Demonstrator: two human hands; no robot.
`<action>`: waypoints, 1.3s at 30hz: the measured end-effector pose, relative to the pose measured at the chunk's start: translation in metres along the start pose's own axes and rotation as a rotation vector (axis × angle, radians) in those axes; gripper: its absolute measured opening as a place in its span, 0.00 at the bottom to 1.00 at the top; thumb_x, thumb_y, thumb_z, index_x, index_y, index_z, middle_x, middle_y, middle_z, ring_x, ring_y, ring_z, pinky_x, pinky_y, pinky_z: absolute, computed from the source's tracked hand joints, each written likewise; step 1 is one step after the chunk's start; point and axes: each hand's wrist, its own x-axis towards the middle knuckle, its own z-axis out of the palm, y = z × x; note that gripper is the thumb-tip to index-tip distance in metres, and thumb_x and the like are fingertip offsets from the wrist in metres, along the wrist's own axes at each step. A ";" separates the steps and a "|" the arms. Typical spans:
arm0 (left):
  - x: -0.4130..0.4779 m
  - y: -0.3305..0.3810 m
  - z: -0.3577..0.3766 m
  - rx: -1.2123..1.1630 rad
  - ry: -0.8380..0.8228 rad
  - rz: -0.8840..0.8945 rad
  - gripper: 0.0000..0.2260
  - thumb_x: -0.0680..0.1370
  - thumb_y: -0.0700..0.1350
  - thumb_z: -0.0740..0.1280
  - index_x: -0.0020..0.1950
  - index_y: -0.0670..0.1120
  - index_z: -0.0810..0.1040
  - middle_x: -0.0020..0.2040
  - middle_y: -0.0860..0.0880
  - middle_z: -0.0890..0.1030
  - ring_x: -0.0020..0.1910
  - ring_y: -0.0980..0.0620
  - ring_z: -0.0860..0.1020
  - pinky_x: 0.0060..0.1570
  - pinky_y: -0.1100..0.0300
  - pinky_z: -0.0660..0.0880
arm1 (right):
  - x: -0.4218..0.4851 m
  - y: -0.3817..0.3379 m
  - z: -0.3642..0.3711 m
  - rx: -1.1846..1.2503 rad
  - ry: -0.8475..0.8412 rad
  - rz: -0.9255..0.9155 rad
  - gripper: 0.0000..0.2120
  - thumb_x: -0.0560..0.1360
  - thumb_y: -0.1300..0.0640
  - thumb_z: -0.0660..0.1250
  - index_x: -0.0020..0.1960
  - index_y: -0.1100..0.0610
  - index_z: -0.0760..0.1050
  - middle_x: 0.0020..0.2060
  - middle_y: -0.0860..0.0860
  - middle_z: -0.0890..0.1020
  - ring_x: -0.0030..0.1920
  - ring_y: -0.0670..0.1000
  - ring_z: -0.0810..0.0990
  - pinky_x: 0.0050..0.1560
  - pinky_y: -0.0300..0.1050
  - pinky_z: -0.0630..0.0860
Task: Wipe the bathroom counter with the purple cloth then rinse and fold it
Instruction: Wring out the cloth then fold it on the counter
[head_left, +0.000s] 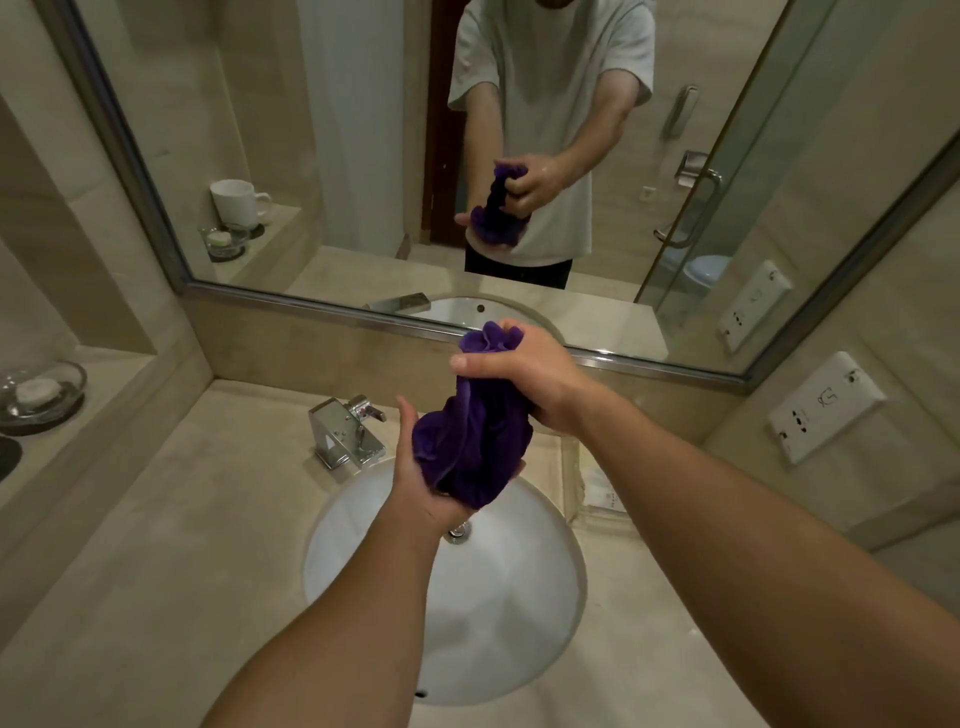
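The purple cloth (472, 441) is bunched up and held above the white sink basin (524, 597). My right hand (524, 371) grips its upper part in a fist, with a tuft sticking out at the top. My left hand (415, 478) is cupped palm-up beneath the hanging lower bulk of the cloth and supports it. The beige counter (182, 545) surrounds the basin. No water is seen running from the chrome faucet (345, 428).
A glass soap dish (39, 389) sits on the left ledge. The mirror (363, 156) spans the back wall and reflects the person, a white mug and a glass shower door. A white socket plate (826, 405) is on the right wall. A clear packet (602, 488) lies right of the basin.
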 end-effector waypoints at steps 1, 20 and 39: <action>-0.002 0.000 0.002 0.014 -0.015 -0.010 0.39 0.69 0.75 0.61 0.60 0.44 0.83 0.61 0.39 0.81 0.54 0.35 0.82 0.55 0.41 0.77 | -0.001 -0.002 -0.003 -0.070 0.020 -0.025 0.19 0.64 0.61 0.81 0.47 0.57 0.73 0.38 0.53 0.81 0.40 0.53 0.82 0.47 0.49 0.82; 0.019 0.023 0.036 1.054 0.513 0.732 0.11 0.70 0.48 0.73 0.34 0.44 0.76 0.30 0.51 0.77 0.32 0.49 0.76 0.35 0.53 0.75 | 0.008 0.039 0.005 0.473 0.544 0.207 0.08 0.69 0.60 0.76 0.44 0.57 0.77 0.36 0.55 0.82 0.36 0.54 0.81 0.44 0.51 0.82; 0.007 0.041 0.028 2.274 -0.056 1.010 0.10 0.70 0.55 0.63 0.43 0.50 0.75 0.38 0.54 0.74 0.39 0.46 0.77 0.37 0.52 0.75 | 0.008 0.062 0.024 0.454 0.202 0.603 0.08 0.78 0.54 0.65 0.45 0.58 0.78 0.29 0.53 0.82 0.31 0.52 0.83 0.31 0.43 0.81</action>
